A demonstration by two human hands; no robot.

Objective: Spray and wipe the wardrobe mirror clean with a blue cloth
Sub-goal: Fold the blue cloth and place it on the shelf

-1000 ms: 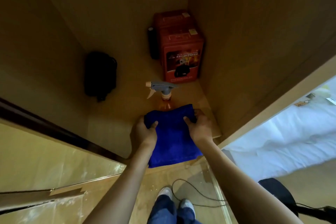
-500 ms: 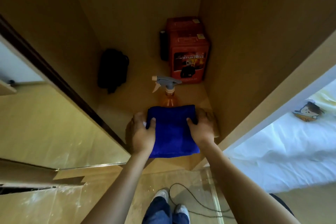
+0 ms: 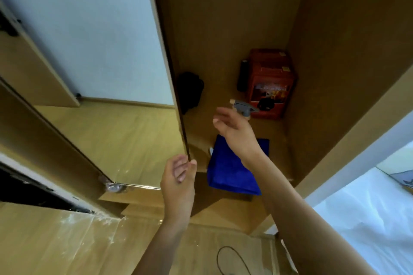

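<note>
We judge the task barely begun: the blue cloth (image 3: 230,169) lies folded on the wardrobe shelf (image 3: 277,140) at centre frame, and the spray bottle (image 3: 244,108) stands just above it, neither in our grasp. Our left hand (image 3: 178,176) pinches the edge of the mirror door (image 3: 100,62) at centre, while our right hand (image 3: 234,131) hovers over the cloth, fingers loosely spread, holding nothing. Spraying and wiping are all left to do.
</note>
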